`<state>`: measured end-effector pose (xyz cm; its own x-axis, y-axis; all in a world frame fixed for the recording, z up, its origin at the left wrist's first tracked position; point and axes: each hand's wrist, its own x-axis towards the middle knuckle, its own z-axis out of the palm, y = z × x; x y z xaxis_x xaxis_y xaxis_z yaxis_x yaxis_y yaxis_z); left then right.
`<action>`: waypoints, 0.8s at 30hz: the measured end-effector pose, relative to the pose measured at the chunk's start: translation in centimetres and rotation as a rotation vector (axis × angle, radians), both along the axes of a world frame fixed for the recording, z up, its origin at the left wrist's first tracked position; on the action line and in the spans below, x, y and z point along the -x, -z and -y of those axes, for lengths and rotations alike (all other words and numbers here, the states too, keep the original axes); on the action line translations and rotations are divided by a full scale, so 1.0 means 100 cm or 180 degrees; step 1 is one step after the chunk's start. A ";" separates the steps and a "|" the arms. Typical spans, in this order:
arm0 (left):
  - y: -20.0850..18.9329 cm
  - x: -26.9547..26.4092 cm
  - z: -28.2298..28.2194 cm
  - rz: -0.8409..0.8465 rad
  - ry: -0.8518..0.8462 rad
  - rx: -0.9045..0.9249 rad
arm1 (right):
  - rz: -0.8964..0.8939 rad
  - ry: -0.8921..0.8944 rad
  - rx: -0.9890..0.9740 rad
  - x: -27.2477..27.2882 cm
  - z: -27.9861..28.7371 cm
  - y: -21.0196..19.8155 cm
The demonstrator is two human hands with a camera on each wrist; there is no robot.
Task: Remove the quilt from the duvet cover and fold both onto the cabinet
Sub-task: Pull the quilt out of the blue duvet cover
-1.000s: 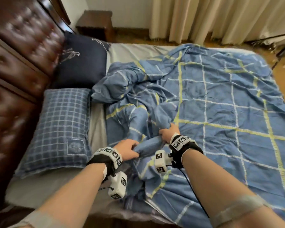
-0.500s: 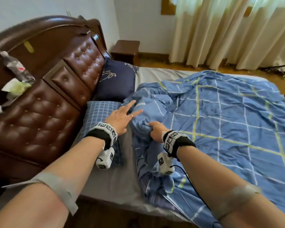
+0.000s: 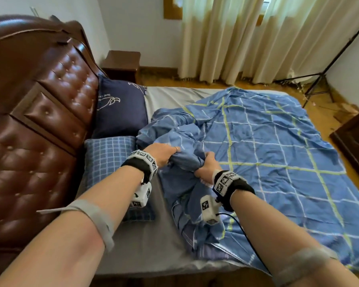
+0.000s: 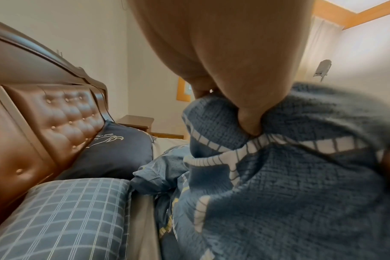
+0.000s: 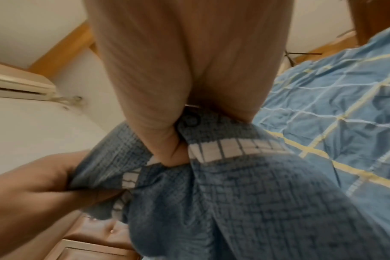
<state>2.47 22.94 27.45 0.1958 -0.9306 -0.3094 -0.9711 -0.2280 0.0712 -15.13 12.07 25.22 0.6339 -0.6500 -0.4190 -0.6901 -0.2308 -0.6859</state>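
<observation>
Half a second ago the left hand (image 3: 163,153) hung spread above the checked pillow (image 3: 108,160); it has since come across to the right and closed on the same bunched cloth the right hand (image 3: 207,166) already held. Both hands now grip one gathered roll of the blue duvet cover (image 3: 267,154), the left at the roll's left end, the right at its near right end, knuckles close together. The left wrist view shows the fingers (image 4: 249,121) curled into the fabric with a white stripe running just under them; the right wrist view shows the same, thumb tucked into a fold (nothing spread, nothing loose).

The cover lies across the bed (image 3: 153,241), its bulk stretching right and far from the hands, while the crumpled top edge sits between the hands and the dark pillow (image 3: 120,108). The quilt itself is not visible; presumably it is still inside. The roll's long axis runs left to right between the two grips, so the coming pull likely turns on that: the mass of bedding lies to the right and beyond, nearer the right hand, and the left hand holds the free end by the headboard (image 3: 50,121).
</observation>
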 end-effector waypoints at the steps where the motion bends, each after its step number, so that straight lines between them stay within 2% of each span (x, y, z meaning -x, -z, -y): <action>1: -0.005 -0.009 -0.009 -0.0003 0.0076 -0.0021 | -0.0088 -0.0047 -0.0063 -0.009 -0.014 -0.001; 4: -0.019 -0.046 -0.046 0.0242 0.0199 -0.0083 | -0.0338 -0.0146 -0.0027 -0.049 -0.063 -0.004; 6: -0.029 -0.081 -0.086 0.0355 0.0099 -0.0125 | -0.0268 -0.0331 0.0052 -0.091 -0.099 -0.007; 8: -0.039 -0.117 -0.137 0.0527 -0.0058 -0.0280 | -0.0128 -0.0672 0.0048 -0.137 -0.139 -0.009; 12: -0.045 -0.183 -0.260 0.1028 -0.0649 -0.0784 | 0.0226 -0.1386 -0.0433 -0.219 -0.237 -0.005; 15: -0.016 -0.209 -0.332 0.1278 -0.1004 -0.1070 | 0.0226 -0.1747 -0.0743 -0.252 -0.287 0.025; 19: 0.045 -0.207 -0.370 0.1435 -0.1309 -0.1461 | -0.0247 -0.1672 -0.0915 -0.254 -0.296 0.070; 22: 0.079 -0.201 -0.377 0.1014 -0.1627 -0.1802 | -0.0547 -0.1531 -0.0806 -0.245 -0.282 0.095; 24: 0.087 -0.198 -0.376 0.0800 -0.1867 -0.1821 | -0.0631 -0.1364 -0.0713 -0.240 -0.273 0.108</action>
<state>22.31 60.52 18.74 0.7224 -0.3712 -0.5834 -0.6564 -0.6336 -0.4096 8.91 39.41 14.38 0.7179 -0.2303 -0.6570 -0.6874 -0.3836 -0.6167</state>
